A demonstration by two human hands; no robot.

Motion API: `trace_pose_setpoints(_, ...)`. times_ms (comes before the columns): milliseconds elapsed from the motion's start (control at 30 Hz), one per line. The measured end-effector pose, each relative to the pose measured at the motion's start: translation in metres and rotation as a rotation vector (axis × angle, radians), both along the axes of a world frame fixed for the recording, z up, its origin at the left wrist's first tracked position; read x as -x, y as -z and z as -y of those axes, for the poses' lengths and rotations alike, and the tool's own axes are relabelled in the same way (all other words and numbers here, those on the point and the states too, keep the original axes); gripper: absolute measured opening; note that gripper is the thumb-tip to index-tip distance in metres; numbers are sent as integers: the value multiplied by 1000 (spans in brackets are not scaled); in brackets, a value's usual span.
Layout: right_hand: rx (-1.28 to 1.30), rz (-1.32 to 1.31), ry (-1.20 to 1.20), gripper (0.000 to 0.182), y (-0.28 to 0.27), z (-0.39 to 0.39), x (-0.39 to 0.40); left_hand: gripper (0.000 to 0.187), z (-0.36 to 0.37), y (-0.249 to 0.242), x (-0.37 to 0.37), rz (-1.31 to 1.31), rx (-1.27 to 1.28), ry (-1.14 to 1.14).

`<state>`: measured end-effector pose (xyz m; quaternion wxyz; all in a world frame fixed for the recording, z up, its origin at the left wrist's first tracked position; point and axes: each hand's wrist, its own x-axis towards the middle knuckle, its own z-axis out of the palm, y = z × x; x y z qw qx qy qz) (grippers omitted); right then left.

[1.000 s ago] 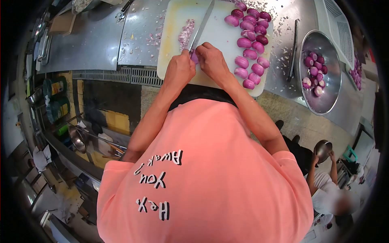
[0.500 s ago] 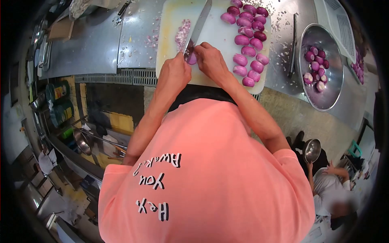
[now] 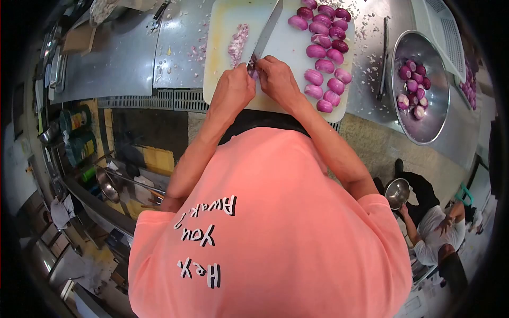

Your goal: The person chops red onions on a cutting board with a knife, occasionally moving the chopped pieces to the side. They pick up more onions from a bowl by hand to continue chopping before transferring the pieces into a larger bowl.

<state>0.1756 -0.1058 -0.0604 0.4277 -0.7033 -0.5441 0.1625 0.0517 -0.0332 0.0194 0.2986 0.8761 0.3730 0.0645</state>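
My left hand (image 3: 235, 86) is closed round the handle end of a kitchen knife (image 3: 266, 31), whose blade points away from me over the white cutting board (image 3: 225, 18). Close beside it, my right hand (image 3: 277, 80) has its fingers curled on a purple onion piece (image 3: 256, 75), mostly hidden between hands and blade. Left of the knife lies a small heap of chopped onion (image 3: 238, 45). Several peeled purple onion halves (image 3: 324, 66) lie in rows along the board's right side.
A steel bowl (image 3: 436, 108) with several onions stands to the right, beside a dark rod-like tool (image 3: 384, 58). Onion scraps dot the steel counter (image 3: 119, 61). A white perforated basket (image 3: 448, 32) sits at far right. Behind on the right, a person (image 3: 437, 228) holds a metal bowl (image 3: 397, 193).
My left hand has moved slightly up and right with the knife, covering more of the onion piece. The right hand stays nearly in place. The person behind has shifted with the metal bowl.
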Motion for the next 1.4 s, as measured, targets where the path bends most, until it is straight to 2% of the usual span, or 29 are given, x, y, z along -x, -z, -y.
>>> trace_pose_setpoints(67,-5,5,3,12,0,-3,-2,13,3,-17,2,-58,60,-34)
trace_pose_setpoints(167,-9,-7,5,12,1,1,-2,15,6,17,4,-15,55,-51)
trace_pose_setpoints(267,-28,-9,5,10,3,3,-3,17,-7,17,-5,6,25,-16)
trace_pose_setpoints(400,17,-33,71,9,3,0,-3,17,-14,-18,11,100,184,-111)
trace_pose_setpoints(500,44,-7,151,10,-11,-4,12,19,-18,-42,20,123,187,-217)
trace_pose_setpoints(567,51,40,196,11,-19,-12,30,20,-30,-25,30,153,144,-191)
trace_pose_setpoints(633,102,150,51,20,-13,-16,40,20,-35,-20,33,48,167,-236)
trace_pose_setpoints(700,68,223,101,20,-1,-20,23,19,-33,-15,38,95,160,-188)
trace_pose_setpoints(800,9,373,204,21,10,-23,-38,15,-16,-26,38,90,382,-298)
trace_pose_setpoints(867,-22,464,285,22,-1,-14,-79,14,-12,-18,41,80,368,-284)
trace_pose_setpoints(933,-199,336,322,27,-27,-4,-112,15,-12,-13,41,75,346,-278)
trace_pose_setpoints(1000,-214,300,435,27,-59,24,-148,16,-10,-5,40,87,320,-230)
trace_pose_setpoints(1033,-219,170,481,40,-62,44,-177,17,-9,1,41,90,285,-194)
trace_pose_setpoints(1067,-143,300,607,25,-73,71,-202,17,-6,8,40,92,289,-200)
trace_pose_setpoints(1100,-18,471,688,23,-72,97,-235,18,-4,16,37,71,246,-158)
trace_pose_setpoints(1133,373,508,695,28,-89,120,-253,18,-3,19,35,51,200,-118)
trace_pose_setpoints(1167,693,584,681,35,-76,147,-287,18,-1,18,34,53,197,-131)
trace_pose_setpoints(1233,1049,475,586,41,-55,186,-312,20,1,14,31,26,181,-115)
trace_pose_setpoints(1300,1157,343,591,43,16,234,-344,20,-2,14,30,-21,251,-170)
trace_pose_setpoints(1367,1119,378,316,42,8,238,-323,20,-6,32,37,119,150,-110)
trace_pose_setpoints(1400,1155,262,368,41,6,241,-327,18,-5,34,36,123,157,-124)
